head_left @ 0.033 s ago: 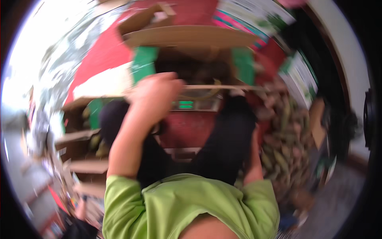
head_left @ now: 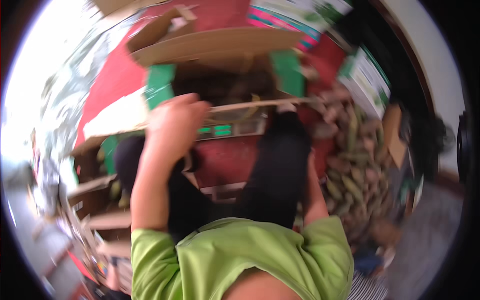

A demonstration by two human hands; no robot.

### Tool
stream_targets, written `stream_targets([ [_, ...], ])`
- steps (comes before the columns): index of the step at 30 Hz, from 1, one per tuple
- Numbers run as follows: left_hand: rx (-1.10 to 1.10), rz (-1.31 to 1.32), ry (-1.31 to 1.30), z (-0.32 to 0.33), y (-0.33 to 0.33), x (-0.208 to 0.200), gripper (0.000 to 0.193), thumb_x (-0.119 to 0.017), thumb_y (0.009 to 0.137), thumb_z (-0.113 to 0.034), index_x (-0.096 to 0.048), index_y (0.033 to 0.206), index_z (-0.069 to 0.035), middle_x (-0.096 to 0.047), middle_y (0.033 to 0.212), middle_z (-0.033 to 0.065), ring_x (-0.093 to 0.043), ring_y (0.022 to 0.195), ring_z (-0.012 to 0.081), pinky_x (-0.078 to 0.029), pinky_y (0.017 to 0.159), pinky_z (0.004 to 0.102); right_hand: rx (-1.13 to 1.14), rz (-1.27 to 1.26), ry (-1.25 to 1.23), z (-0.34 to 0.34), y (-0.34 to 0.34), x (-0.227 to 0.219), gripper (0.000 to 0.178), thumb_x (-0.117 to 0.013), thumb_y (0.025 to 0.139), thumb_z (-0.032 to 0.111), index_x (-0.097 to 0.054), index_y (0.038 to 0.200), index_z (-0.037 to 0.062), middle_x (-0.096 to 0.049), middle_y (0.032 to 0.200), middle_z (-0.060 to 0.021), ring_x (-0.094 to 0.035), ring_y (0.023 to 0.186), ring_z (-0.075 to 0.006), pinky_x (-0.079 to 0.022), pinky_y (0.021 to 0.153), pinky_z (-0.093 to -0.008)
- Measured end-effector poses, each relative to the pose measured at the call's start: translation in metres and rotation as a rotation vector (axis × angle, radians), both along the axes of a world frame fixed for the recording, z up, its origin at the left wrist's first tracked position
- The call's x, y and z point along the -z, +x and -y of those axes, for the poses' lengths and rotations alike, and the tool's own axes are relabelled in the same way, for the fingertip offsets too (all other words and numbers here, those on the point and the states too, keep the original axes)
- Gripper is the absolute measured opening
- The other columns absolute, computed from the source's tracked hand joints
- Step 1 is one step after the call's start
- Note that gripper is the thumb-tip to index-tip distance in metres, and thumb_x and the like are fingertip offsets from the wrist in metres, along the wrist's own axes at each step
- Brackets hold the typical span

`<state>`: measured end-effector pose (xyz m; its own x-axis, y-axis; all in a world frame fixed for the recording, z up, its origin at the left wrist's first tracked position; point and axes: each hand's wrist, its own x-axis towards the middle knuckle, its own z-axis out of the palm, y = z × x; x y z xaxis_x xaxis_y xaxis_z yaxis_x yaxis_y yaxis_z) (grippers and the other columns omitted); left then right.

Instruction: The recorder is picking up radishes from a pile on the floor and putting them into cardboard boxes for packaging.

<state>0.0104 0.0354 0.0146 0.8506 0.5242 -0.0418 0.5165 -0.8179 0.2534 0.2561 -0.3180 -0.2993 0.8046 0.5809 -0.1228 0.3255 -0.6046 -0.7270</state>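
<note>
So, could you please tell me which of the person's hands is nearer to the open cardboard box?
Left. The left hand is raised at the near rim of the open cardboard box. The right hand is hidden; only the right forearm shows, lower down beside the pile of green produce.

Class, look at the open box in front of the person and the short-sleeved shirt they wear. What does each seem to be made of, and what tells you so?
The box looks like cardboard: matt brown flaps with thin raw edges, partly covered in green and red print. The shirt looks like soft knit fabric, probably cotton or a blend: matt lime green, folding at the sleeves. Motion blur leaves the weave unclear.
</note>
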Motion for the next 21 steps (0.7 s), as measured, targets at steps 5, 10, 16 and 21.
stream_targets([
  [5, -0.003, 0.210, -0.153, 0.005, 0.010, 0.004, 0.014, -0.063, 0.081, -0.010, -0.069, 0.092, -0.005, -0.059, 0.079, 0.0115, -0.060, 0.075, 0.0317, -0.047, 0.066, 0.0401, 0.251, -0.331, 0.078, 0.119, -0.059, 0.091, 0.023, -0.059, 0.078, 0.009, -0.066, 0.099, 0.0001, -0.067, 0.094, -0.0201, -0.065, 0.092, -0.0332, -0.049, 0.080, -0.0386],
  [10, 0.002, 0.211, -0.186, 0.014, 0.026, -0.005, 0.013, -0.065, 0.081, -0.004, -0.067, 0.093, 0.000, -0.060, 0.078, 0.0129, -0.059, 0.070, 0.0286, -0.046, 0.065, 0.0342, 0.214, -0.267, -0.196, 0.023, -0.038, 0.002, 0.022, -0.064, 0.078, 0.015, -0.068, 0.096, 0.0019, -0.068, 0.086, -0.0166, -0.067, 0.081, -0.0263, -0.051, 0.073, -0.0358],
  [16, -0.007, 0.159, -0.146, 0.017, 0.025, -0.004, 0.013, -0.064, 0.081, -0.002, -0.068, 0.093, 0.000, -0.063, 0.081, 0.0112, -0.062, 0.073, 0.0260, -0.047, 0.067, 0.0325, 0.580, -0.724, 0.002, 0.030, -0.003, 0.032, 0.026, -0.064, 0.085, 0.023, -0.061, 0.108, 0.0090, -0.063, 0.090, -0.0016, -0.061, 0.074, -0.0160, -0.047, 0.061, -0.0352],
  [21, -0.028, 0.105, -0.131, 0.017, 0.027, -0.006, 0.016, -0.063, 0.080, 0.000, -0.068, 0.095, 0.001, -0.066, 0.089, 0.0122, -0.065, 0.080, 0.0260, -0.050, 0.073, 0.0313, 0.936, -0.768, 0.162, 0.029, 0.041, 0.033, 0.054, -0.072, 0.080, 0.028, -0.048, 0.126, 0.0106, -0.060, 0.106, -0.0058, -0.059, 0.085, -0.0228, -0.048, 0.071, -0.0440],
])
